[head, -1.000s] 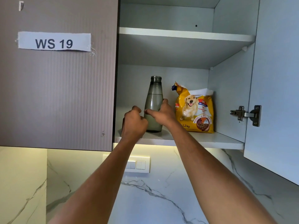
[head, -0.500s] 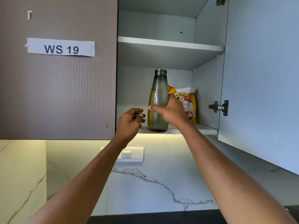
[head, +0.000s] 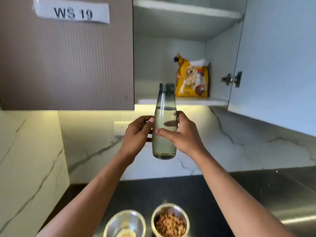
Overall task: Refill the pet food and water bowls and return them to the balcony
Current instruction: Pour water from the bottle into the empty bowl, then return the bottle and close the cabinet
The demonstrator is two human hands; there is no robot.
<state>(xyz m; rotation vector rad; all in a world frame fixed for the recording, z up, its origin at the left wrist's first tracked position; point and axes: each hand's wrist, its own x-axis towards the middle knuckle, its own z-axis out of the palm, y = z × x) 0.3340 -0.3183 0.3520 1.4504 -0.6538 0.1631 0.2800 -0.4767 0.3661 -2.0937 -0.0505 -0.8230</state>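
Note:
A tinted grey water bottle (head: 164, 144), upright and well over half full, hangs in the air below the open cupboard. My right hand (head: 181, 134) grips its middle from the right. My left hand (head: 138, 134) touches its left side with curled fingers. Down on the dark counter stand two steel bowls: the left bowl (head: 125, 223) looks nearly empty, the right bowl (head: 171, 221) holds brown kibble. A yellow dog-food bag (head: 192, 79) stands on the cupboard's lower shelf.
The cupboard door (head: 277, 62) hangs open at the right, its hinge showing. A closed door labelled WS 19 (head: 68, 57) is at the left. A wall socket (head: 121, 128) sits on the marble backsplash. A steel surface (head: 290, 194) lies at the right.
The bottle has come off the shelf and down in front of the backsplash, held by my right hand. My left hand has joined it. The view tilted down, showing the counter and bowls.

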